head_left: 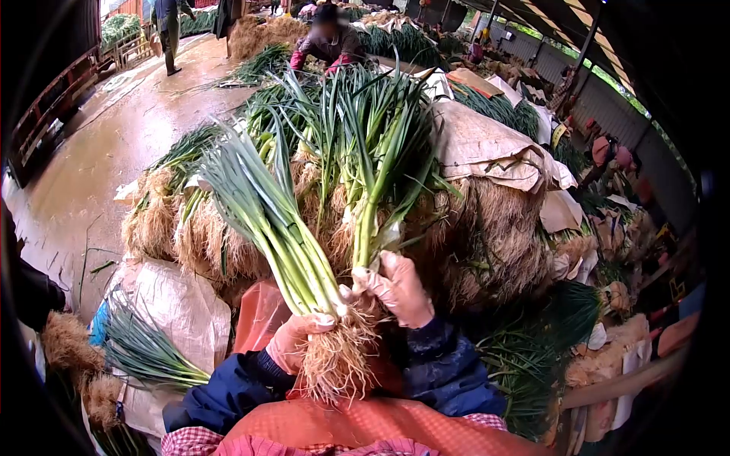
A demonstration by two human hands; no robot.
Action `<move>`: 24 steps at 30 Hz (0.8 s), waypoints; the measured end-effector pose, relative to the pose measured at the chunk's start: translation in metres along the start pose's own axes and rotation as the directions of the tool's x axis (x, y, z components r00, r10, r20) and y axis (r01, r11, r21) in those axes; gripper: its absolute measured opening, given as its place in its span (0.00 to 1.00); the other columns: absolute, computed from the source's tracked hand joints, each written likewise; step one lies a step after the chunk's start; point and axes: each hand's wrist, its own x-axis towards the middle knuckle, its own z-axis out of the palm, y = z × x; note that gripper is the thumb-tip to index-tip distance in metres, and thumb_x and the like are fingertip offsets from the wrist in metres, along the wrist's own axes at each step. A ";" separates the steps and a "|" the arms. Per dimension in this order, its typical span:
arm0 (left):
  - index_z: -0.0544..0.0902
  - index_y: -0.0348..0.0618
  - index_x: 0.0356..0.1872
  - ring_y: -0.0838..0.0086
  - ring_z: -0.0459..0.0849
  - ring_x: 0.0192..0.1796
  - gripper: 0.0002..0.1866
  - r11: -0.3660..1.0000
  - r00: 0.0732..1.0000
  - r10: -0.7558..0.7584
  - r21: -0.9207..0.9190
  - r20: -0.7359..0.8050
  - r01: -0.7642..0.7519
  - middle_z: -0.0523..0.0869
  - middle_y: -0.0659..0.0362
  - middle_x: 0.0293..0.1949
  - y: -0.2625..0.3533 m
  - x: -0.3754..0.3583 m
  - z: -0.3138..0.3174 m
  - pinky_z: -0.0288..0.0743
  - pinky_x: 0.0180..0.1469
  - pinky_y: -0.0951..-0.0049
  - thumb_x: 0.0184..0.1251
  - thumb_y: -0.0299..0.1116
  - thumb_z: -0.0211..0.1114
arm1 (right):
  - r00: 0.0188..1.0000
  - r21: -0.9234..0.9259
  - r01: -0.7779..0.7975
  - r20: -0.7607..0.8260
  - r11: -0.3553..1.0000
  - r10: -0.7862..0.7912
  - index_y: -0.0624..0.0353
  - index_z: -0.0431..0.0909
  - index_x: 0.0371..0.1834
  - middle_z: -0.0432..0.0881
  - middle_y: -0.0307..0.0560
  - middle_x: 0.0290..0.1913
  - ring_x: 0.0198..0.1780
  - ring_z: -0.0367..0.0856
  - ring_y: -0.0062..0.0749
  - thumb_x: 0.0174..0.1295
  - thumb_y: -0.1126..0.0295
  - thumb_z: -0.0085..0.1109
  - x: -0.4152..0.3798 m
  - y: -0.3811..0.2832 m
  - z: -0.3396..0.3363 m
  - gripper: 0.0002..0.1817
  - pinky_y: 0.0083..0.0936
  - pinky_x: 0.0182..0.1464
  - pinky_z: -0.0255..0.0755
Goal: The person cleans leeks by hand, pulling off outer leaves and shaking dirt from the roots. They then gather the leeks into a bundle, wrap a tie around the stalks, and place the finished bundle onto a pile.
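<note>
My left hand (295, 340), gloved, is closed around the lower white ends of a bunch of green onions (277, 243). Its leaves fan up and to the left, and pale stringy roots (338, 361) hang below the grip over my apron. Beside it, my right hand (399, 289), also gloved, is closed on the base of a few more green onion stalks (366, 228), which stand nearly upright. The fingertips of that hand are right at the roots of the left bunch. Behind both hands rises a heap of green onions (327, 144) with roots facing me.
A beige sheet (490, 144) covers part of the heap at right. Several green onions (156, 349) lie on a pale sack (179, 300) at lower left, and more leaves (525, 372) at lower right. Across the heap a person (327, 45) bends forward. Wet floor (99, 197) stretches left.
</note>
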 end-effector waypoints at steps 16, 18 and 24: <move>0.69 0.38 0.58 0.66 0.81 0.47 0.26 0.988 0.996 0.065 -0.146 0.066 -0.055 0.81 0.52 0.45 -0.020 -0.015 -0.026 0.78 0.51 0.66 0.55 0.23 0.60 | 0.970 0.190 0.055 -0.244 0.980 -0.007 0.61 0.75 0.42 0.78 0.34 0.31 0.28 0.74 0.14 0.65 0.69 0.56 -0.004 0.054 -0.002 0.09 0.13 0.26 0.69; 0.69 0.38 0.60 0.67 0.80 0.49 0.28 0.992 0.994 0.105 -0.069 -0.006 -0.105 0.80 0.53 0.47 -0.019 -0.013 -0.038 0.76 0.54 0.65 0.54 0.24 0.60 | 0.969 0.305 -0.049 -0.217 0.951 0.120 0.60 0.76 0.42 0.78 0.35 0.30 0.27 0.74 0.15 0.67 0.65 0.53 -0.030 0.054 -0.012 0.10 0.13 0.26 0.70; 0.75 0.32 0.51 0.64 0.83 0.44 0.19 0.991 0.999 -0.024 -0.135 -0.036 0.019 0.82 0.52 0.44 -0.022 -0.006 -0.034 0.78 0.51 0.65 0.57 0.25 0.59 | 0.874 0.301 -0.098 -0.430 0.949 0.226 0.59 0.76 0.43 0.81 0.41 0.32 0.31 0.79 0.22 0.67 0.61 0.51 -0.056 0.039 -0.001 0.13 0.15 0.31 0.73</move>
